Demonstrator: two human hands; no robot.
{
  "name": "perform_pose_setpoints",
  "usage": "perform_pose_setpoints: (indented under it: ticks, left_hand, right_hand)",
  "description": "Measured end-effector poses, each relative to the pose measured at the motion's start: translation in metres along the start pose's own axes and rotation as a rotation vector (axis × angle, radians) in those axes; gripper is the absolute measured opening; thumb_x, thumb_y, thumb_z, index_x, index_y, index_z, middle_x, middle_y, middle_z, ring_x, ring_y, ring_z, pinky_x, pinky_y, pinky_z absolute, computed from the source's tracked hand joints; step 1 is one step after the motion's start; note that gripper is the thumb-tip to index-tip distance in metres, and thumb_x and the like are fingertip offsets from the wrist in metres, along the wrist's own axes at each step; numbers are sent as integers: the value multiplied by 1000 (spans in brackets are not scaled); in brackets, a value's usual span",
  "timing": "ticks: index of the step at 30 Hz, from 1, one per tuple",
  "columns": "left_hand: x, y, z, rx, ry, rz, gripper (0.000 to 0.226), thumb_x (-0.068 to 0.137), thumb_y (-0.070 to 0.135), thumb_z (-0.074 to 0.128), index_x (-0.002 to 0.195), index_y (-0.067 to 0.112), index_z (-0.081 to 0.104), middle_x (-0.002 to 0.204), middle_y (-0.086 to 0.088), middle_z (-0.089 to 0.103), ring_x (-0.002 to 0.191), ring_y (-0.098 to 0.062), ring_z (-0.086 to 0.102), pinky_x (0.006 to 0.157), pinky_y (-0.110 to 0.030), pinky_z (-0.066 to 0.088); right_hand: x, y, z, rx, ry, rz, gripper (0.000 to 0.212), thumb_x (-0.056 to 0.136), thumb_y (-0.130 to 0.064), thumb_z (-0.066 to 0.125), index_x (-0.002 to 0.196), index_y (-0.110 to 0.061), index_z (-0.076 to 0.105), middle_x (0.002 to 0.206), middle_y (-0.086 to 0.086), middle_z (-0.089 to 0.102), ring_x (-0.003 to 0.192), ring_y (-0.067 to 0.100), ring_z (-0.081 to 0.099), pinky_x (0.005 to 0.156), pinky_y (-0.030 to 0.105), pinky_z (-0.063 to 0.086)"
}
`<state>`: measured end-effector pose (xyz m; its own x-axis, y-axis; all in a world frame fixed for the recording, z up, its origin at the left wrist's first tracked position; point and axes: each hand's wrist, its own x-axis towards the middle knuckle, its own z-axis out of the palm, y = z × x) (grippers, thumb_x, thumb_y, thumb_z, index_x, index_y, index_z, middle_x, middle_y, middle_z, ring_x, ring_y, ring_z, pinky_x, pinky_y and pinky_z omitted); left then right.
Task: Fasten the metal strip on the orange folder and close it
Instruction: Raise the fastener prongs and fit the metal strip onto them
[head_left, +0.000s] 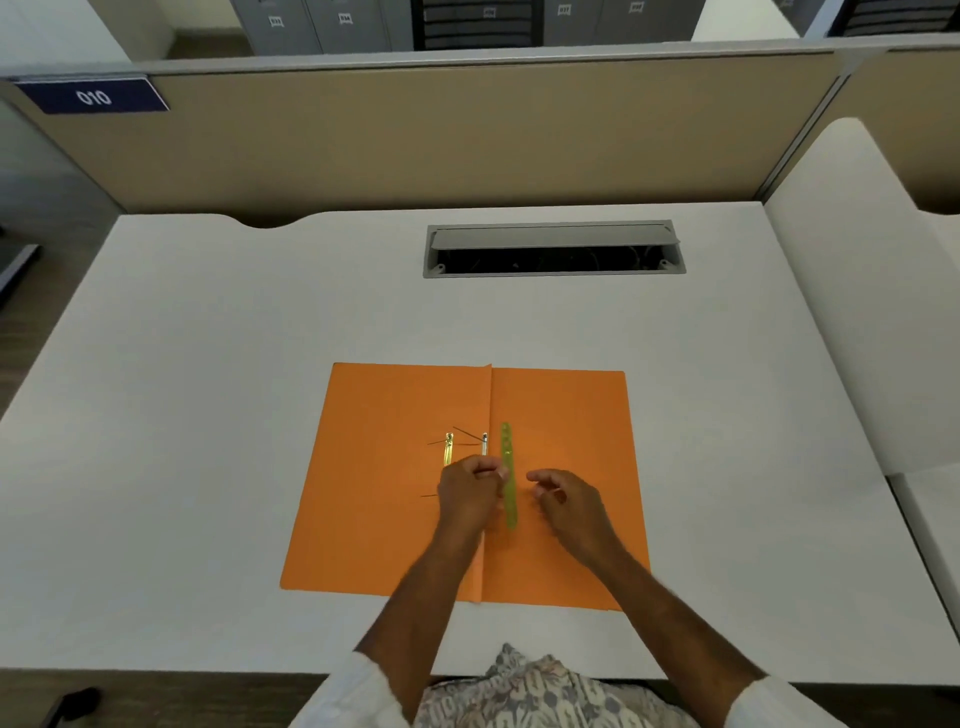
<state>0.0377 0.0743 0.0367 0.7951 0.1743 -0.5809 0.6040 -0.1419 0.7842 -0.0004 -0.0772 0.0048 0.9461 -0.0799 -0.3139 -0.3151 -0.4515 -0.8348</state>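
Observation:
The orange folder (566, 410) lies open and flat on the white desk. A green plastic strip (508, 467) lies along the right flap next to the spine fold. Two thin metal strip pieces show left of it: one (449, 449) on the left flap and one (484, 445) at the fold. My left hand (467, 493) rests over the fold with its fingers pinched on the lower part of the metal strip at the fold. My right hand (566, 499) hovers just right of the green strip, fingers curled and apart, holding nothing.
A grey cable hatch (553, 249) with its lid up is set in the white desk (208, 415) behind the folder. A beige partition (415, 140) bounds the far edge. A white panel (852, 312) stands at the right.

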Motion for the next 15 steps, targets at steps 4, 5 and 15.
perform_pose_setpoints:
  ticks: [4, 5, 15]
  left_hand:
    - [3, 4, -49, -88, 50, -12, 6, 84, 7, 71, 88, 8, 76, 78, -8, 75, 68, -19, 68, 64, -32, 58]
    - [5, 5, -60, -98, 67, -16, 7, 84, 8, 72, 89, 8, 76, 78, -8, 75, 67, -18, 67, 60, -28, 57]
    - [32, 2, -96, -156, 9, -104, 8, 86, 9, 71, 83, 16, 73, 69, 1, 70, 59, -7, 62, 54, -21, 48]
  right_hand:
    - [7, -22, 40, -267, -150, -206, 35, 92, -20, 62, 127, -27, 63, 101, -4, 56, 84, 1, 52, 74, 22, 47]
    - [10, -28, 49, -335, -173, -245, 38, 91, -24, 64, 129, -30, 61, 102, -4, 54, 87, 5, 50, 74, 25, 47]
    - [28, -41, 73, -447, -154, -400, 17, 90, -27, 68, 103, -21, 76, 96, 0, 62, 91, 19, 51, 67, 28, 40]
